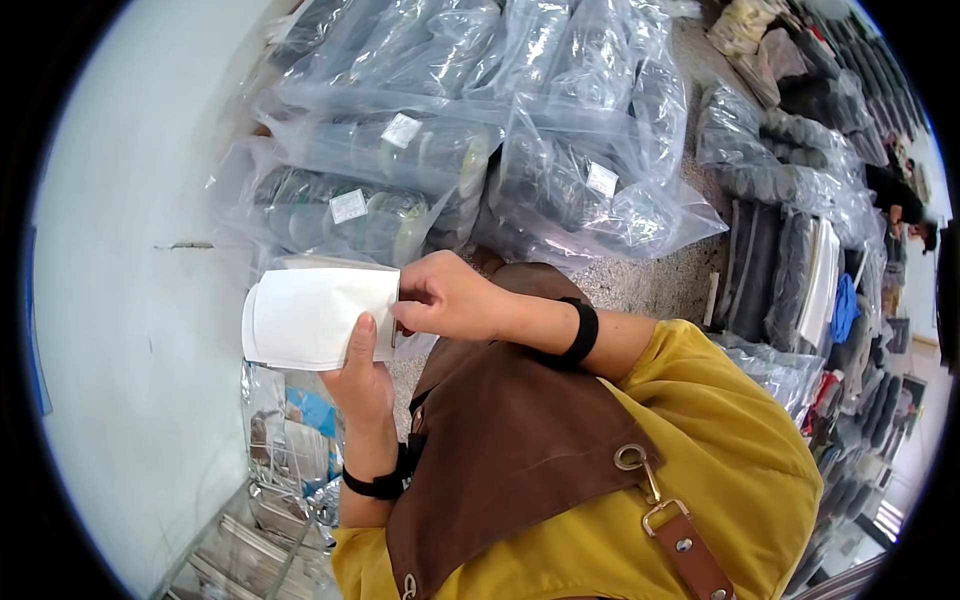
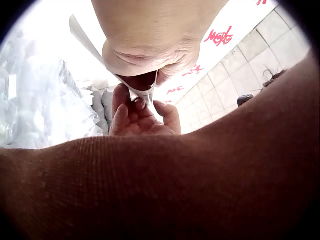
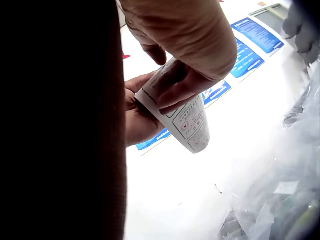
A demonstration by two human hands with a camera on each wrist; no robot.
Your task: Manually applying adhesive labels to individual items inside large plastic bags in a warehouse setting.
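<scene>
A white label sheet (image 1: pixel 320 318), folded or layered, is held up in front of the body, its plain side facing the head camera. My left hand (image 1: pixel 362 375) grips its lower right part, thumb laid across the plain face. At the right edge, my right hand (image 1: pixel 455 298) has curled fingers pinching the sheet. The right wrist view shows the sheet's other side (image 3: pixel 192 125), curved and printed with boxed text and small red marks; a finger (image 3: pixel 182 95) of the right hand lies against it. From the left wrist, the right hand's fingers (image 2: pixel 142 120) appear bent near the sheet's edge.
Large clear plastic bags (image 1: pixel 400 140) of dark rolled goods with white labels lie ahead. A white wall (image 1: pixel 150 200) stands at the left. Wrapped bundles (image 1: pixel 780 260) are stacked on the right. Below left sits a rack (image 1: pixel 260 530) holding papers and foil-like packaging.
</scene>
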